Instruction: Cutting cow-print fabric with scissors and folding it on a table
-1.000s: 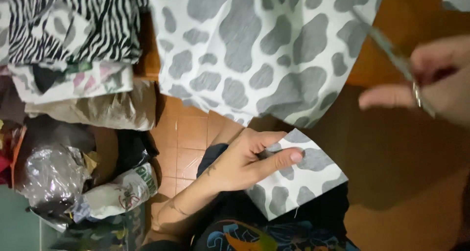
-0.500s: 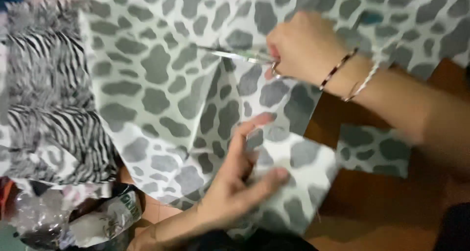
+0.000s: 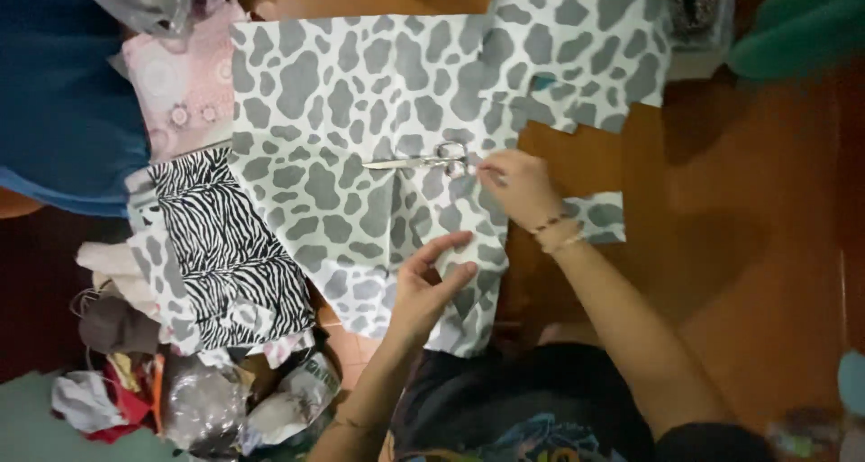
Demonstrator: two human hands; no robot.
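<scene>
A large grey-and-white cow-print fabric (image 3: 360, 138) lies spread on the orange-brown floor (image 3: 739, 246). Silver scissors (image 3: 423, 160) lie flat on it with their blades pointing left. My right hand (image 3: 518, 187), with bead bracelets at the wrist, rests on the fabric, its fingertips just right of the scissor handles and no finger through the loops. My left hand (image 3: 428, 286) lies on the fabric's near edge with fingers spread, pressing it down. A small cut piece of the same print (image 3: 602, 217) sits beside my right wrist.
A zebra-print cloth (image 3: 225, 246) lies to the left of the fabric, with a pink floral cloth (image 3: 180, 84) and a blue cloth (image 3: 63, 93) beyond it. Cloth scraps and plastic bags (image 3: 180, 399) are heaped at lower left. A green object (image 3: 802, 30) sits at top right.
My right hand brought the scissors down onto the fabric and let them go. The view shifted so that more of the fabric shows. My left hand stayed on the fabric's near edge.
</scene>
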